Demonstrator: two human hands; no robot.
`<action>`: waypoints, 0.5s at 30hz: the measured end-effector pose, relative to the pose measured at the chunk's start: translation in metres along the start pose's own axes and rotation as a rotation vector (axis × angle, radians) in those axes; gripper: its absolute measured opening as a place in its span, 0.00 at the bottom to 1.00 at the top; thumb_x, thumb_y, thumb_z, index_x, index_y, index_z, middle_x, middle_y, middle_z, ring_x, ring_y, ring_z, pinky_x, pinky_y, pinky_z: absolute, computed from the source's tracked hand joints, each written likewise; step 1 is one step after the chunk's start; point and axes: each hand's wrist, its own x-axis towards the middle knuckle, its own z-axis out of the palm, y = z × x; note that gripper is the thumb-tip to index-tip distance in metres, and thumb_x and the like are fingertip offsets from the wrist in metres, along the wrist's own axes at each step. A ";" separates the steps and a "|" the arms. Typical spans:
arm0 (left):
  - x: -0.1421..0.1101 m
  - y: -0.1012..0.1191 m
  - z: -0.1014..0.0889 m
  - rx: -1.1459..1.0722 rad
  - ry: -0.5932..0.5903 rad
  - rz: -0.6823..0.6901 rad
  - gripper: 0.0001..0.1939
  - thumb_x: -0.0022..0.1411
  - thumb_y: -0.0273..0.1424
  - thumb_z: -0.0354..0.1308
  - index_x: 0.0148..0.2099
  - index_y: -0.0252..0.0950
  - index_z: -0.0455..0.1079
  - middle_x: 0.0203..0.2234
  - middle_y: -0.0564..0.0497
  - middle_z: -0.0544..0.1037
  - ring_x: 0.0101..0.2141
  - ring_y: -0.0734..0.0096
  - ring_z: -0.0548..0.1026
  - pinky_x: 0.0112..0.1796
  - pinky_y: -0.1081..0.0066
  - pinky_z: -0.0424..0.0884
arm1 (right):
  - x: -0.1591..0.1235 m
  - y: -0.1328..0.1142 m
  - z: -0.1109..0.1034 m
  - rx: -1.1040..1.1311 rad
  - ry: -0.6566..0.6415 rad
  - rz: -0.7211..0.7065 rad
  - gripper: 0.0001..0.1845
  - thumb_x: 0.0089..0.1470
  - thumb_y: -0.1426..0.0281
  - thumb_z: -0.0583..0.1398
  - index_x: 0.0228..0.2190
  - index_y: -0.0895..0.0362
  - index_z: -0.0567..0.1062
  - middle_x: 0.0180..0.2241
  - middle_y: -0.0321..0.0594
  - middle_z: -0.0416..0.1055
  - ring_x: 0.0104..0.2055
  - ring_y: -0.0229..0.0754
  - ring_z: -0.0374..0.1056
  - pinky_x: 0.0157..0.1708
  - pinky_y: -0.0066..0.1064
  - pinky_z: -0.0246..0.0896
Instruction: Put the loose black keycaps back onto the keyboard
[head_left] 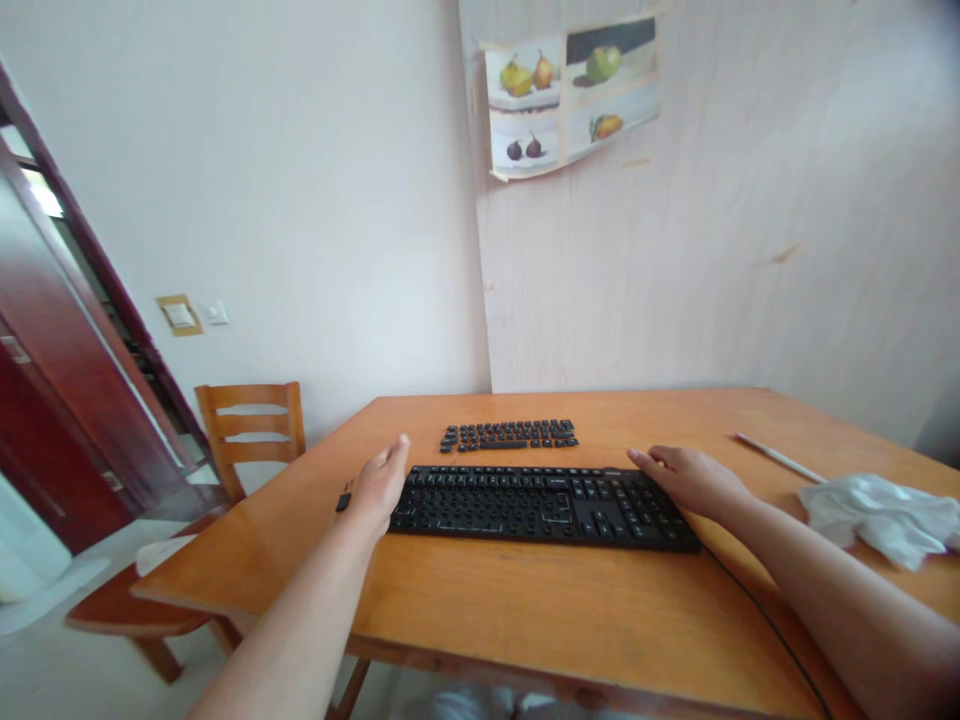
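Observation:
A black keyboard [487, 505] lies on the wooden table, its main letter area stripped of keycaps, with caps still on the top row and the right-hand keys. My left hand [381, 487] holds its left end, thumb pointing up and the other fingers mostly hidden behind the hand. At the opposite end, my right hand [686, 478] grips the right edge, the thumb reaching along the back corner. Behind the keyboard, loose black keycaps [510, 434] are laid out in rows. A few more small dark pieces [343, 500] lie just left of my left hand.
The wooden table [525, 610] stands against the wall. On its right lie a crumpled white cloth or tissue [881, 515] and a thin pale stick [780, 458]. The keyboard's cable [765, 620] runs off the front edge. A wooden chair [251, 425] stands at the left.

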 end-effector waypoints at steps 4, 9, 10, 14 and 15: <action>-0.013 -0.011 -0.011 -0.026 -0.185 -0.143 0.41 0.66 0.58 0.34 0.65 0.33 0.62 0.65 0.36 0.60 0.64 0.60 0.61 0.60 0.62 0.62 | 0.001 0.000 0.005 0.015 -0.025 -0.029 0.37 0.59 0.40 0.43 0.30 0.53 0.77 0.32 0.49 0.77 0.37 0.52 0.72 0.33 0.36 0.56; -0.022 -0.007 -0.011 -0.254 -0.276 -0.277 0.44 0.65 0.59 0.35 0.70 0.32 0.52 0.69 0.42 0.51 0.68 0.65 0.50 0.66 0.66 0.47 | 0.003 0.003 0.010 0.065 -0.035 -0.068 0.34 0.59 0.41 0.45 0.30 0.54 0.76 0.32 0.47 0.77 0.37 0.51 0.72 0.34 0.35 0.58; -0.023 -0.005 -0.010 -0.288 -0.279 -0.291 0.44 0.65 0.59 0.35 0.70 0.32 0.52 0.69 0.42 0.51 0.68 0.65 0.51 0.66 0.66 0.46 | 0.003 0.004 0.011 0.077 -0.032 -0.078 0.33 0.59 0.42 0.46 0.30 0.54 0.76 0.31 0.47 0.77 0.36 0.51 0.72 0.34 0.34 0.58; -0.025 0.000 -0.010 -0.350 -0.285 -0.312 0.44 0.65 0.58 0.37 0.71 0.31 0.51 0.68 0.41 0.53 0.67 0.65 0.52 0.66 0.66 0.45 | 0.006 0.008 0.016 0.115 -0.022 -0.101 0.29 0.59 0.44 0.49 0.28 0.54 0.75 0.30 0.45 0.77 0.34 0.49 0.72 0.33 0.34 0.58; -0.025 0.000 -0.010 -0.356 -0.287 -0.315 0.44 0.65 0.59 0.37 0.71 0.30 0.50 0.68 0.41 0.53 0.68 0.65 0.52 0.66 0.66 0.44 | 0.008 0.009 0.017 0.122 -0.023 -0.103 0.29 0.59 0.45 0.49 0.27 0.54 0.75 0.30 0.45 0.77 0.34 0.49 0.72 0.33 0.34 0.58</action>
